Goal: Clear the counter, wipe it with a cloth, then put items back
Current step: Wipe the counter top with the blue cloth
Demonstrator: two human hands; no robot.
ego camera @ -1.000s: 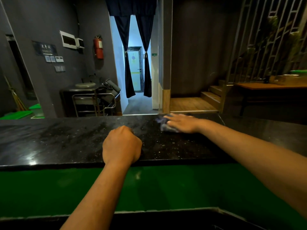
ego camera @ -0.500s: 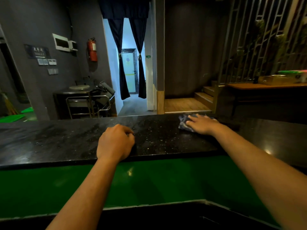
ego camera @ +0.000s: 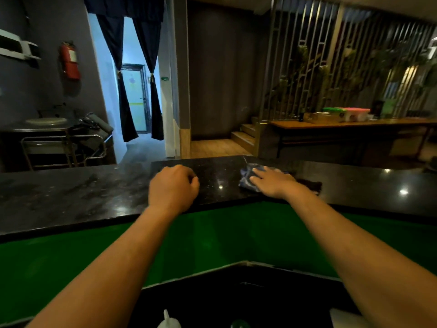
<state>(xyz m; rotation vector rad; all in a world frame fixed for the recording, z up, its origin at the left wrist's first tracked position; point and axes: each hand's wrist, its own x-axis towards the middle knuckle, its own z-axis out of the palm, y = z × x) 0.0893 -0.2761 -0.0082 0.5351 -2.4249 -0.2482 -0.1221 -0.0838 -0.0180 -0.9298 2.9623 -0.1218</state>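
A long black speckled stone counter [ego camera: 71, 197] runs across the view, with a green panel [ego camera: 224, 237] below its near edge. My right hand [ego camera: 272, 181] lies flat with straight fingers on a crumpled blue-grey cloth [ego camera: 246, 177] on the counter's right half, pressing it down. My left hand [ego camera: 173, 188] rests on the counter's near edge as a loose fist with nothing in it. A dark wet-looking patch [ego camera: 309, 184] shows on the stone just right of the cloth.
Below the counter at the bottom edge stands a white squeeze-bottle tip [ego camera: 166, 318], with a white object [ego camera: 343, 318] to its right. Beyond the counter are a metal cart [ego camera: 61, 143], a curtained doorway [ego camera: 134, 100], steps [ego camera: 246, 133] and a wooden table [ego camera: 343, 125] with boxes.
My right hand has slid the cloth to the right along the counter. My view has turned right with it. My left fist has stayed on the counter edge.
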